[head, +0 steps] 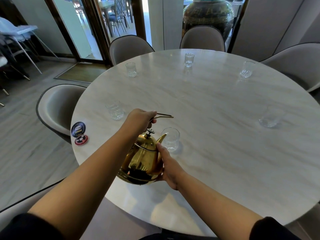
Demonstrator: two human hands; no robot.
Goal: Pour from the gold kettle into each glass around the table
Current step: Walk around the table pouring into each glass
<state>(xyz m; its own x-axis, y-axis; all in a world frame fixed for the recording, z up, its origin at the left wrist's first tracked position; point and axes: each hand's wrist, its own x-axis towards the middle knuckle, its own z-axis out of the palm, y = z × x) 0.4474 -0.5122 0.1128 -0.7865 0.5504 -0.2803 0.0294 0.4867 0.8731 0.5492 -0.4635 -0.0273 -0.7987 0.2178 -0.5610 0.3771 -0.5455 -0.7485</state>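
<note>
The gold kettle (143, 158) hangs tilted over the near part of the round marble table (216, 118). Its spout tip sits at the rim of the nearest glass (170, 139). My left hand (141, 122) grips the kettle's thin handle from above. My right hand (170, 168) presses flat against the kettle's right side and base. Several more clear glasses stand around the table: one at near left (115, 110), one at far left (131, 69), one at the back (189, 59), one at far right (246, 69), one at right (270, 116). No stream of liquid is visible.
Two round badges, a dark one (78, 129) and a red one (81, 139), lie at the table's left edge. Grey padded chairs (57, 108) ring the table. A large dark urn (207, 16) stands behind the far chair, beside glass doors.
</note>
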